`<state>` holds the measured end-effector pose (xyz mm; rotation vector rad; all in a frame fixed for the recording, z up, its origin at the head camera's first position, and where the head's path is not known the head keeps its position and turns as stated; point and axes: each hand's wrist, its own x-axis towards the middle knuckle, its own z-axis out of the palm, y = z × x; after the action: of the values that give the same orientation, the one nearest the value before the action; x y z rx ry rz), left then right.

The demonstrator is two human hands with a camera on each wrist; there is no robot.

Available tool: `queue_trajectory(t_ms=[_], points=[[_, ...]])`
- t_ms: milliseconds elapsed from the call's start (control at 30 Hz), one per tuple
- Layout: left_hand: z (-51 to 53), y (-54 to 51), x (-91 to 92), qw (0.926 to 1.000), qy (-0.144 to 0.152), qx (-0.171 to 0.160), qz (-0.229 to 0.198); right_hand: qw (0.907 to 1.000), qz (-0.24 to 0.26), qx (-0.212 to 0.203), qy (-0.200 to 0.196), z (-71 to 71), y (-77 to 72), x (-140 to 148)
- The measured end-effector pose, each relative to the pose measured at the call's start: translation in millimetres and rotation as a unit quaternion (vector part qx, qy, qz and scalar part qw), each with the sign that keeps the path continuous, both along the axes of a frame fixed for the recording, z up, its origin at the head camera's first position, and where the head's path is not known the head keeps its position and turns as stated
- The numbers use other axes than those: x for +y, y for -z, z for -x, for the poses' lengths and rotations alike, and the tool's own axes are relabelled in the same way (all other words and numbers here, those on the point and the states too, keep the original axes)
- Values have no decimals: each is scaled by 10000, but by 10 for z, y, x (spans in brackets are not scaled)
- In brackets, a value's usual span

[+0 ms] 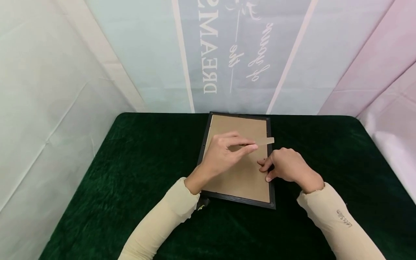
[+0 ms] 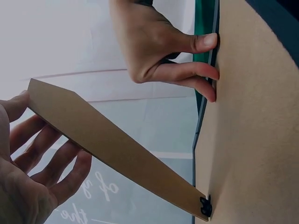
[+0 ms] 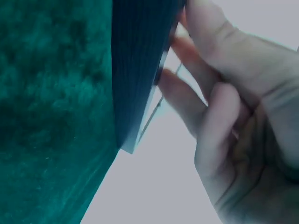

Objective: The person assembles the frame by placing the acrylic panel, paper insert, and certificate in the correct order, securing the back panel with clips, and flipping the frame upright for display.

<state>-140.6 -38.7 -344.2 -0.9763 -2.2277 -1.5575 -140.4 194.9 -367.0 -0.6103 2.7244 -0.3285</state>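
Observation:
A picture frame (image 1: 240,199) lies face down, its black rim around a tan backing board (image 1: 240,180). From the board an easel leg (image 2: 112,144) stands raised at a slant, joined at a small black hinge (image 2: 205,205). My left hand (image 1: 224,151) holds the leg's free end between thumb and fingers. At the frame's right side, the thumb and bent fingertips of my right hand (image 1: 287,164) grip the rim. In the right wrist view those fingers reach the top of the dark rim (image 3: 140,60); part of their contact is hidden.
Dark green cloth (image 1: 146,162) covers the table under the frame. Behind it hangs a pale printed backdrop (image 1: 152,65), with white fabric (image 1: 48,108) on the left. Beside the left cuff is a small dark object (image 1: 203,204), partly hidden.

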Motion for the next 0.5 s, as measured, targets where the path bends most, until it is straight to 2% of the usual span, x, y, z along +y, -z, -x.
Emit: queue_trajectory(t_ms=[167, 333, 400, 500], points=[[-54, 25, -15, 9995, 19, 96, 285, 9988, 364, -175, -266, 73, 37, 132], [-172, 85, -32, 9958, 61, 295, 865, 9926, 1133, -423, 67, 162, 59, 331], [-229, 132, -21, 9894, 157, 584, 1319, 9894, 1359, -382, 341, 160, 44, 437], [-326, 219, 19, 9696, 401, 1152, 2119, 9861, 1521, -50, 668, 131, 2, 565]])
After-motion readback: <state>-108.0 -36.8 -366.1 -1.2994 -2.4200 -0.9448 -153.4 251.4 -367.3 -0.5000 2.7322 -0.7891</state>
